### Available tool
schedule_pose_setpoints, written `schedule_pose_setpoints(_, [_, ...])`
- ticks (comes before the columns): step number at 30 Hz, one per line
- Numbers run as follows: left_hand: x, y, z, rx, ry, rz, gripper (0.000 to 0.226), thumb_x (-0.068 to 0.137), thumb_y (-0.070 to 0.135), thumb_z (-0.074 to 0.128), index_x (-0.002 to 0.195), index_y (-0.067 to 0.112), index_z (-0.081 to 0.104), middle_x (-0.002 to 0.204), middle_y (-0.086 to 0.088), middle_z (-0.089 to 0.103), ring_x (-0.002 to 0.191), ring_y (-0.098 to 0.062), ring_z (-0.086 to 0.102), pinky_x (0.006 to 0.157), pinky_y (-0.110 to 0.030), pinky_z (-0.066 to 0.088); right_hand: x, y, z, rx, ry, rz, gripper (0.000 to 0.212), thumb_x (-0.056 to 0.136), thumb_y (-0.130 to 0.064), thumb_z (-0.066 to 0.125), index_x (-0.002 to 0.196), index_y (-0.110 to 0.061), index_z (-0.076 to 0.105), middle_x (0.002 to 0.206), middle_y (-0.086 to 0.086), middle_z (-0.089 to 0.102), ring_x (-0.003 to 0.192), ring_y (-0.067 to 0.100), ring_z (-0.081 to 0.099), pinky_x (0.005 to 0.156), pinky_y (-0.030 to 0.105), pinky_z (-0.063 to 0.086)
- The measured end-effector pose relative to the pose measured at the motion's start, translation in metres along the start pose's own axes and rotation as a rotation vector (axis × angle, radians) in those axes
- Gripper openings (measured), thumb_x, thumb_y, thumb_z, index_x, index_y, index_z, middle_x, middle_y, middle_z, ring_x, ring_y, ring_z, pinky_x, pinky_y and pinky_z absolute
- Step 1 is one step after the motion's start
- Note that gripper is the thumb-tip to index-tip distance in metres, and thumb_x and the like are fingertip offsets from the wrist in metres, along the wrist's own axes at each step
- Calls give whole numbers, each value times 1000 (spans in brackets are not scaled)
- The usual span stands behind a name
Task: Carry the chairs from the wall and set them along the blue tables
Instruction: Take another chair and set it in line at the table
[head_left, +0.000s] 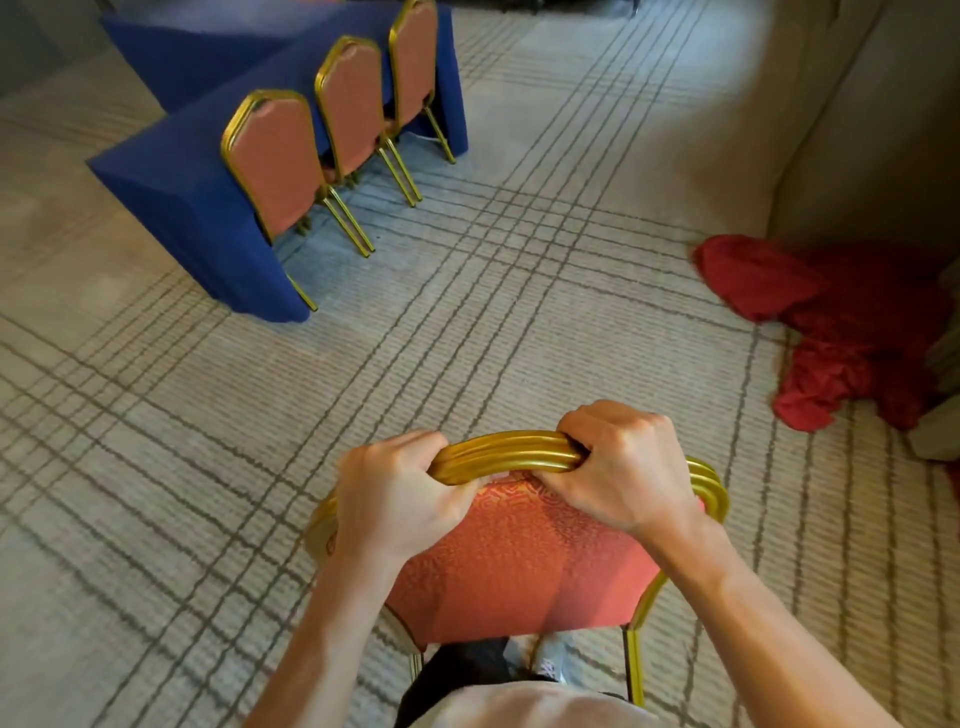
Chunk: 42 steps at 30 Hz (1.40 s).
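- both hands were clamped on the same thing; left hand (395, 499) and right hand (618, 473) each had fingers curled over the gold top rail (509, 457) of a chair (519, 561), thumbs on the near side against the pink back pad
- the chair sat right in front of the person, back towards them, out on the open carpet (519, 270); couldn't tell whether its legs were on the floor or lifted, since the bottom was mostly hidden
- it was well apart from the nearer blue table (171, 208), which lay ahead and to the left
- three chairs (275, 166) were already lined up along that table's near side, backs facing out, seats tucked under the cloth; so by my reckoning that part was done
- a second blue table (208, 57) stood just behind the first; I saw no chairs along the bit of it in view, so I'd guess it needed some too
- this chair looked mid-trip; it had yet to be placed
- off to the right a heap of red cloth (841, 322) lay on the floor by the wall (857, 130); no spare chairs showed there, so how many remained I couldn't say
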<state>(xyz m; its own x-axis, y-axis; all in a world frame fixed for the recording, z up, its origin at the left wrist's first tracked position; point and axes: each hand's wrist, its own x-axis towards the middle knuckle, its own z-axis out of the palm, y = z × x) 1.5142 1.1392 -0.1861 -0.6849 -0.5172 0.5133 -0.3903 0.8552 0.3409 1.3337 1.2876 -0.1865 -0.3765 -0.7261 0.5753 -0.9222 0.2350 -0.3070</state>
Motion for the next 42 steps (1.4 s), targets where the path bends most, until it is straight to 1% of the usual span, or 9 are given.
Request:
schedule_pose_setpoints(4, [47,-24,30,-11,-18,-5,61,73,68,77,54,18,48,52,3,52,47,-19,47,43,-32,35,43,27,30,-14,-15,20,44,82,-55,66,56,-21,56,55,-7,54,54,17,58,46,30,45])
schedule_pose_setpoints(7, [90,-53,56,-47,-41,-7,56,69,56,87,53,17,50,52,3,53,48,-22,51,44,-33,36,84,46,54,-52,-40,53,43,77,-54,68,57,-20,52,55,-6,54,57,20,59,48,33,48])
schedule_pose_setpoints(9, [113,-65,63,-36,-49,-22,55,67,54,88,53,16,50,51,3,53,47,-22,51,44,-33,36,107,52,64,-48,-50,66,44,75,-56,68,57,-21,50,55,-6,53,56,19,57,49,33,48])
schedule_pose_setpoints(17, [235,-111,102,-115,-52,79,55,67,66,72,54,18,49,54,3,56,50,-22,57,47,-29,32,198,91,100,-164,-3,150,40,73,-55,67,56,-20,55,55,-7,54,56,15,57,50,29,42])
schedule_pose_setpoints(23, [312,-132,136,-146,-49,147,55,69,64,72,54,17,46,53,3,53,48,-21,55,45,-30,34,260,130,123,-165,33,157,44,76,-55,66,54,-19,53,53,-6,53,54,17,56,48,28,41])
schedule_pose_setpoints(28, [381,-145,182,-142,-54,173,57,72,66,76,55,20,46,53,6,51,47,-18,52,46,-29,32,313,188,152,-162,44,177,41,75,-54,65,55,-20,56,54,-6,54,54,17,57,48,29,44])
schedule_pose_setpoints(32, [445,-152,223,-107,-82,158,57,70,67,78,56,23,45,54,4,54,48,-22,55,47,-30,34,363,247,180,-135,16,184,39,75,-52,68,56,-19,56,55,-6,55,56,19,59,50,31,47])
schedule_pose_setpoints(38, [526,-157,267,-44,-102,99,58,73,71,72,56,19,53,54,6,56,48,-20,56,44,-31,40,439,321,206,-82,-22,142,42,75,-54,66,55,-19,52,54,-7,52,53,16,54,49,28,41])
schedule_pose_setpoints(42, [572,-158,285,-18,-96,47,58,69,65,81,55,19,47,51,4,53,47,-22,52,44,-33,39,487,355,211,-26,-41,101,40,73,-52,66,57,-20,50,54,-7,51,54,17,53,51,25,37])
